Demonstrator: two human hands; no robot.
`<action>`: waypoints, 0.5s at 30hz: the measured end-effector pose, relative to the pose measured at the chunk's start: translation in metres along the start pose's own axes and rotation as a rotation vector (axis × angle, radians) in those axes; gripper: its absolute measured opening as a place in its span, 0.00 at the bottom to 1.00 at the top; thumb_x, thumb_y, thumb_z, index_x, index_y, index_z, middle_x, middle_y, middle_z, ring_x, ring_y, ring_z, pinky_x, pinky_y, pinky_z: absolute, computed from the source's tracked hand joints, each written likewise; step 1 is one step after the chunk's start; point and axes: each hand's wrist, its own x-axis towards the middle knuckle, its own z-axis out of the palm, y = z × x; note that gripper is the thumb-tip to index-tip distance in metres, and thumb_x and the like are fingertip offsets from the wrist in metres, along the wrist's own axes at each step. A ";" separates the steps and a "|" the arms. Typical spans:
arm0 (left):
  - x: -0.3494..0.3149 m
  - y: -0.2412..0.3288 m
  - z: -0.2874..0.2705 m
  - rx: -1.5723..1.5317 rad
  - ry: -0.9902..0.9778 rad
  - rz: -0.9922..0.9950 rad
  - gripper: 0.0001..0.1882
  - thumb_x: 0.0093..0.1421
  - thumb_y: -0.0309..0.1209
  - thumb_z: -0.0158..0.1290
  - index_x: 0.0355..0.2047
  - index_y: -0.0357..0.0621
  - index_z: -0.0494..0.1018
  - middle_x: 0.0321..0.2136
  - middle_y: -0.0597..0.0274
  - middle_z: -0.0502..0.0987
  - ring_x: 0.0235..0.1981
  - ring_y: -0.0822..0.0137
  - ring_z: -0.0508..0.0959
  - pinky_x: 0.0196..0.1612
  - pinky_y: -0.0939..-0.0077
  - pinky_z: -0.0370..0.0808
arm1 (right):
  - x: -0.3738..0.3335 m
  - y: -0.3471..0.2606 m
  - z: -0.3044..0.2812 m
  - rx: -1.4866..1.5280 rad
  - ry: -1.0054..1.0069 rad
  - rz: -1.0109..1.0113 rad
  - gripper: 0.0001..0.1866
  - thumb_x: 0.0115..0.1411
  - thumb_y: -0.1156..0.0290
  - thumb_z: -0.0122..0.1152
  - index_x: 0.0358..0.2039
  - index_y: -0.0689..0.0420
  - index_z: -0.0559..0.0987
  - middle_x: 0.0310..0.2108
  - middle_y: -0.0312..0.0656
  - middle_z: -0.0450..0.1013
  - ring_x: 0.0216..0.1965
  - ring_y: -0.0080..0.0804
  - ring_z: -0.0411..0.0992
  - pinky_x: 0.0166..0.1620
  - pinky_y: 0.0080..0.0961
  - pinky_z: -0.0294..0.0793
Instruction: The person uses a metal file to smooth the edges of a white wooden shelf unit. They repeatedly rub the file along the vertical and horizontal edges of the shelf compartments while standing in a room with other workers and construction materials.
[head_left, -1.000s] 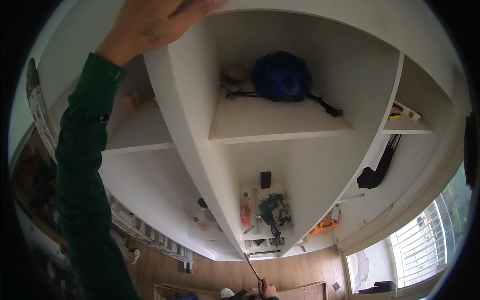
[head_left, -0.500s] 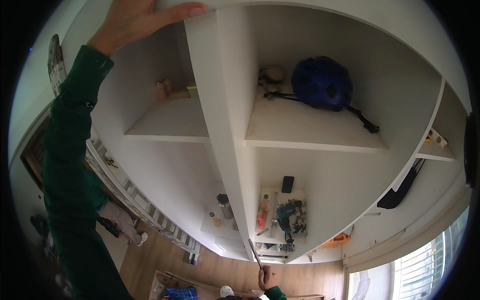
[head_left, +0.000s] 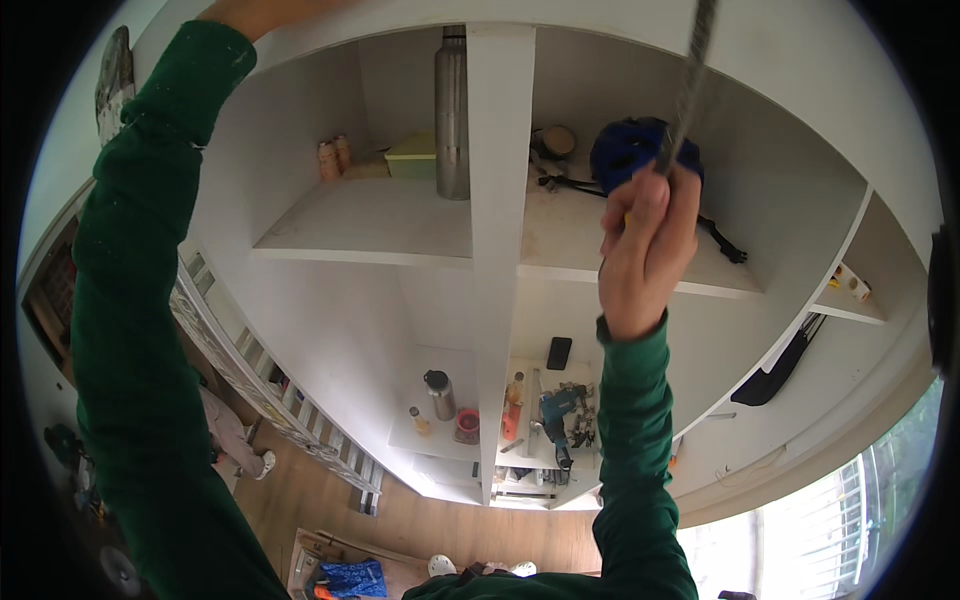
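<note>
My right hand (head_left: 652, 250) is raised in front of the upper right cabinet compartment, closed around a long narrow metal rod (head_left: 690, 85) with a rough-looking surface. The rod points up past the frame's top edge and is blurred. A bit of yellow shows between the fingers. My left hand (head_left: 265, 12) is up at the white cabinet's (head_left: 503, 130) top left, mostly cut off by the frame; its fingers are hidden and the thumb is smeared. Behind my right hand, a blue helmet (head_left: 625, 150) with black straps lies on the shelf (head_left: 570, 235).
Left of the divider stand a steel flask (head_left: 452, 120), a yellow-green box (head_left: 410, 157) and small bottles (head_left: 328, 160). Lower down are a thermos (head_left: 439, 395), a red tape roll (head_left: 467, 426), a phone (head_left: 559, 352) and a teal power tool (head_left: 560, 405). A ladder (head_left: 330, 440) leans at left.
My right hand has risen from low near the floor to the upper compartment, with the rod in it. My left hand has shifted up, mostly out of frame. The view has moved right-to-left across the cabinet.
</note>
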 end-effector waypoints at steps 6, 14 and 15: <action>-0.014 -0.009 0.007 -0.021 0.144 -0.186 0.27 0.68 0.40 0.45 0.65 0.42 0.62 0.63 0.42 0.63 0.61 0.44 0.64 0.65 0.55 0.58 | 0.025 0.021 0.039 -0.131 -0.012 -0.163 0.14 0.73 0.64 0.46 0.33 0.61 0.69 0.16 0.39 0.65 0.17 0.28 0.62 0.21 0.23 0.61; -0.017 -0.007 0.007 -0.017 0.173 -0.384 0.25 0.67 0.40 0.49 0.57 0.35 0.66 0.51 0.41 0.71 0.53 0.45 0.69 0.59 0.55 0.62 | 0.034 0.021 0.054 -0.306 0.047 -0.243 0.12 0.70 0.68 0.51 0.31 0.60 0.66 0.15 0.49 0.66 0.15 0.50 0.69 0.18 0.37 0.65; -0.017 -0.007 0.008 0.030 0.196 -0.357 0.25 0.67 0.40 0.49 0.57 0.35 0.66 0.51 0.41 0.71 0.52 0.45 0.69 0.58 0.55 0.63 | 0.036 0.020 0.054 -0.319 0.092 -0.245 0.12 0.70 0.68 0.51 0.31 0.60 0.66 0.15 0.49 0.66 0.15 0.50 0.69 0.18 0.37 0.65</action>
